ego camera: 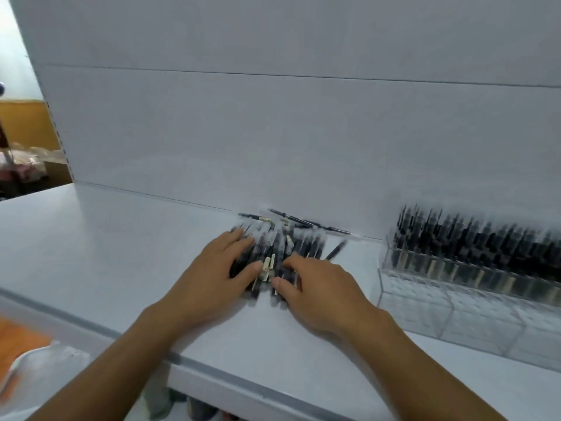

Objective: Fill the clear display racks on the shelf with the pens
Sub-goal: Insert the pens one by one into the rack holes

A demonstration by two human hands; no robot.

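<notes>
Heap of black plastic pens (299, 243), long axes mostly 12-to-6, on the white shelf (121, 253) under the flat, spread left hand (217, 270) and the curled right hand (321, 288) (grip unclear), which is nearer the clear acrylic display rack (461, 296) at 3 o'clock.
</notes>
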